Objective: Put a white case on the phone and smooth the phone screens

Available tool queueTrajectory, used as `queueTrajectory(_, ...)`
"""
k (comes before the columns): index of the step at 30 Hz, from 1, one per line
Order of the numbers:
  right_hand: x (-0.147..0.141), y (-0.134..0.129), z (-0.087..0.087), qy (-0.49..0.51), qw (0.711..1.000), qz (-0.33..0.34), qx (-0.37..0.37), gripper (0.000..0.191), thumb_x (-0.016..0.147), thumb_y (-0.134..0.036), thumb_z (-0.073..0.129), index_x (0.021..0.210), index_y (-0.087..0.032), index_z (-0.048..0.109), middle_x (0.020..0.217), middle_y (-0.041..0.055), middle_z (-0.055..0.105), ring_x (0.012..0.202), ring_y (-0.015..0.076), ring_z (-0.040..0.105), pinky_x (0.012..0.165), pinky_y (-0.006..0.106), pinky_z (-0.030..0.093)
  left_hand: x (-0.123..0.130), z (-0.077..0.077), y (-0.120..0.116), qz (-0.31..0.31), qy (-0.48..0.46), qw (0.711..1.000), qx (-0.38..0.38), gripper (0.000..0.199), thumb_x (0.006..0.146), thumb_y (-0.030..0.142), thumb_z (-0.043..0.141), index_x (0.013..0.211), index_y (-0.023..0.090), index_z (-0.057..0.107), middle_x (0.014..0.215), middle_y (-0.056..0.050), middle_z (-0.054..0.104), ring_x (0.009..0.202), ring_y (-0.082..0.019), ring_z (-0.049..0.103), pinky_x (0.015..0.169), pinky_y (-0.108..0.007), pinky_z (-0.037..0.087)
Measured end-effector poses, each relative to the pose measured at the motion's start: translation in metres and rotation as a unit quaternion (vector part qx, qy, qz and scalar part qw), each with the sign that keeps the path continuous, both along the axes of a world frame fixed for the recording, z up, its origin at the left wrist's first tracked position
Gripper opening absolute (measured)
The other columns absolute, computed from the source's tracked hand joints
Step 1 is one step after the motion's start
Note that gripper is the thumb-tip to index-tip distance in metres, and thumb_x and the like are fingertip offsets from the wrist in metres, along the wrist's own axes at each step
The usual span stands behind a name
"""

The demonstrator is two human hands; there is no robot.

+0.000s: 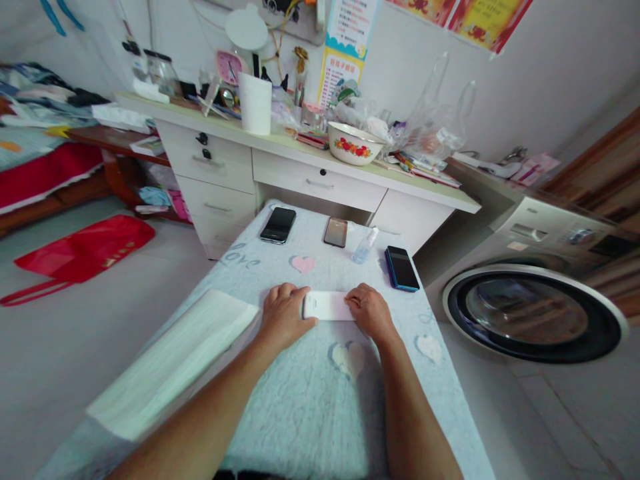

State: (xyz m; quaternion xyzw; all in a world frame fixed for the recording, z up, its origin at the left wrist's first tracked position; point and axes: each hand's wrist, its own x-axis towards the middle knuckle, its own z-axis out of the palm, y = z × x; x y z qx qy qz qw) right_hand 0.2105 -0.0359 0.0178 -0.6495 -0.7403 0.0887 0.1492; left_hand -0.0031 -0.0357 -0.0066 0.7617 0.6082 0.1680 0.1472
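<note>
A white phone (328, 305) lies flat on the cloth-covered table (300, 413), its plain white side up with small print near the left end. My left hand (286, 312) grips that left end, fingers along the far edge and thumb at the near edge. Over the right end, my right hand (369, 311) has its fingers bent and pressed together on the white surface; whether they pinch anything small is hidden. Beyond the hands lie a dark phone (278, 225), a phone case (336, 232), a clear spray bottle (365, 245) and a blue-edged phone (402, 269).
A white folded cloth or paper pad (175, 360) lies left of my left forearm. Behind the table stands a white desk (320, 181) bearing a flowered bowl (355, 143) and clutter. A washing machine (535, 313) is at right, a red bag (85, 250) on the floor at left.
</note>
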Motion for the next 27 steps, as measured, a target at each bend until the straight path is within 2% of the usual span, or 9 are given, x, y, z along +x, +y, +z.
queueTrajectory(5, -0.006, 0.004, -0.008, -0.012, 0.999, -0.039, 0.034, 0.018, 0.087, -0.022, 0.050, 0.086, -0.022, 0.068, 0.089, 0.0034, 0.061, 0.087, 0.0144, 0.054, 0.075, 0.022, 0.037, 0.000, 0.000, 0.001, -0.001, 0.001, 1.000, -0.008, 0.062, 0.064, 0.048, 0.065, 0.122, 0.030, 0.051, 0.114, -0.006, 0.050, 0.106, -0.027, 0.041, 0.094, -0.037, 0.030)
queueTrajectory(11, -0.018, 0.007, -0.006, -0.059, 0.996, -0.065, 0.024, 0.022, 0.091, -0.023, 0.045, 0.090, -0.022, 0.067, 0.093, 0.0044, 0.059, 0.090, 0.0144, 0.052, 0.073, 0.022, 0.036, -0.001, 0.002, 0.000, -0.013, 0.013, 1.000, -0.009, 0.061, 0.066, 0.049, 0.064, 0.122, 0.031, 0.049, 0.114, -0.005, 0.049, 0.107, -0.026, 0.040, 0.094, -0.036, 0.029)
queueTrajectory(20, -0.047, 0.005, -0.002, -0.070, 0.997, 0.023, 0.019, 0.026, 0.094, -0.025, 0.040, 0.094, -0.021, 0.065, 0.097, 0.0060, 0.056, 0.093, 0.0162, 0.049, 0.075, 0.024, 0.037, -0.003, 0.000, 0.001, -0.019, 0.023, 0.999, -0.019, 0.059, 0.068, 0.045, 0.061, 0.123, 0.031, 0.047, 0.115, -0.004, 0.049, 0.110, -0.027, 0.041, 0.093, -0.037, 0.030)
queueTrajectory(27, -0.061, 0.006, -0.005, -0.062, 0.994, 0.085, 0.019, 0.027, 0.095, -0.021, 0.038, 0.105, -0.023, 0.063, 0.102, 0.0055, 0.055, 0.096, 0.0167, 0.046, 0.075, 0.025, 0.037, -0.004, -0.007, 0.004, -0.005, 0.006, 1.000, -0.012, 0.084, 0.066, 0.043, 0.064, 0.137, 0.022, 0.026, 0.123, -0.007, 0.047, 0.115, -0.027, 0.041, 0.098, -0.036, 0.028)
